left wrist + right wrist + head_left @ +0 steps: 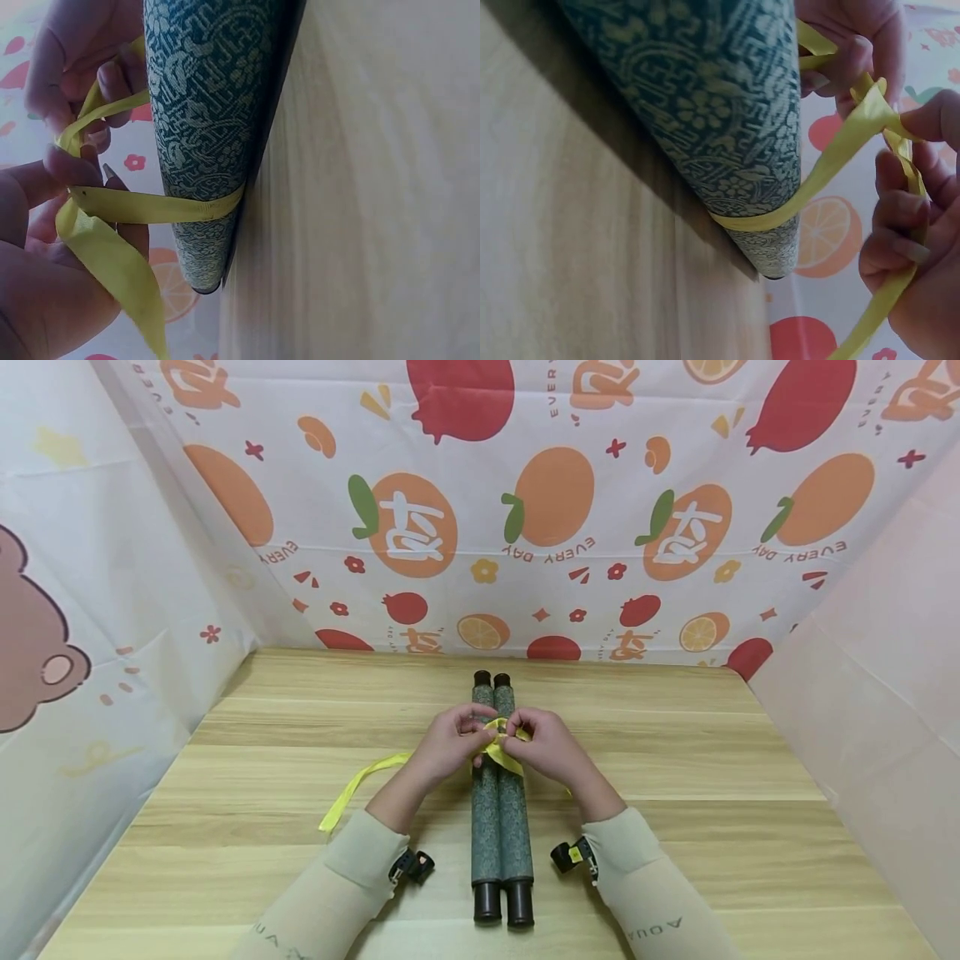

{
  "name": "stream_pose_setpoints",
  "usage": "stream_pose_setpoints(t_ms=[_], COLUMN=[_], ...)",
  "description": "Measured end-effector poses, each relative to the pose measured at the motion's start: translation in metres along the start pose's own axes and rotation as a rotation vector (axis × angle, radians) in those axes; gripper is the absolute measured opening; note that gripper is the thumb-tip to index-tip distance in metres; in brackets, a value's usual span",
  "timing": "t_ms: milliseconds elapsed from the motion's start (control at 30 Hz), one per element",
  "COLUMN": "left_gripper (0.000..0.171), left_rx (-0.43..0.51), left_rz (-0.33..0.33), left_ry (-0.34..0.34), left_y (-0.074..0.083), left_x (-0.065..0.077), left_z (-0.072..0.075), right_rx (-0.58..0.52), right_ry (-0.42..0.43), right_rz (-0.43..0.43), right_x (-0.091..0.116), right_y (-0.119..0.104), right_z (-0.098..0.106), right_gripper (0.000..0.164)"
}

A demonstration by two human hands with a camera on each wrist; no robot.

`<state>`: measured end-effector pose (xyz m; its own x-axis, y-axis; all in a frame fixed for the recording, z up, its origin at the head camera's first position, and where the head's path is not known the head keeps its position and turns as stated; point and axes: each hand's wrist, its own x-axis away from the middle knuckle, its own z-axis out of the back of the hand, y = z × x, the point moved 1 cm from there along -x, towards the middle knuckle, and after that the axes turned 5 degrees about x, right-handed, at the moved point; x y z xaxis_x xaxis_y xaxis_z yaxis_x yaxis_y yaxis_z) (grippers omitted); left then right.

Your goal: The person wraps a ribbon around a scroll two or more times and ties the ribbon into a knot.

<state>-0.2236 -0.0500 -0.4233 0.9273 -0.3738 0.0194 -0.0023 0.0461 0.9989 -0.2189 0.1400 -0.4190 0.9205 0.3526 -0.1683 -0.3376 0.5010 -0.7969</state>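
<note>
Two rolls of a scroll (486,827) lie side by side on the table, green with a pale woven pattern and dark knobs at both ends. A yellow ribbon (176,208) loops round them near the middle. Above the rolls, my left hand (450,743) pinches the ribbon between thumb and fingers. Close beside it, my right hand (551,747) pinches another part of the ribbon, fingers curled round a strand in the right wrist view. The ribbon crosses itself between the fingertips, and one loose tail runs out to the left past my left wrist.
The wooden table (675,827) extends on both sides of the rolls. A white cloth with fruit prints (480,527) hangs behind it, and pale cloths stand at left and right. Small dark cameras (412,865) are strapped at both wrists.
</note>
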Motion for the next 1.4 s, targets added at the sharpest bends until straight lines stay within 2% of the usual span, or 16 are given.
stream_pose_setpoints(t_ms=[133,367,467,600,800,900,1200,1400], left_gripper=[0.02,0.021,0.023,0.025,0.023,0.025,0.029,0.037], left_rx=[-0.051,-0.088,-0.081,-0.085,-0.128,-0.117,-0.05,-0.046], left_rz=[0.0,0.008,0.001,-0.013,-0.043,-0.035,-0.012,0.027], left_ry=[0.015,0.012,0.006,-0.003,0.012,0.019,0.047,0.001], left_y=[0.0001,0.0012,0.0015,0.0007,-0.0015,-0.001,0.0006,-0.0007], left_x=[0.0003,0.0016,0.0025,0.0022,0.0002,0.0006,0.0013,0.0005], left_z=[-0.0002,-0.0014,-0.0011,-0.0004,0.0019,0.0016,-0.0001,0.0007], right_rx=[0.131,0.328,0.357,0.329,0.187,0.139,0.078,0.073], right_ry=[0.09,0.25,0.28,0.271,0.221,0.221,0.226,0.21], right_rz=[0.073,0.303,0.326,0.27,0.104,0.052,-0.003,-0.029], right_x=[0.0013,0.0021,0.0019,0.0025,0.003,0.0027,0.0025,0.0034], right_y=[-0.0031,-0.0067,-0.0065,-0.0073,-0.0064,-0.0068,-0.0066,-0.0064], right_z=[-0.0017,-0.0034,-0.0042,-0.0045,-0.0049,-0.0053,-0.0069,-0.0068], right_gripper=[0.009,0.012,0.014,0.013,0.008,0.006,0.004,0.003])
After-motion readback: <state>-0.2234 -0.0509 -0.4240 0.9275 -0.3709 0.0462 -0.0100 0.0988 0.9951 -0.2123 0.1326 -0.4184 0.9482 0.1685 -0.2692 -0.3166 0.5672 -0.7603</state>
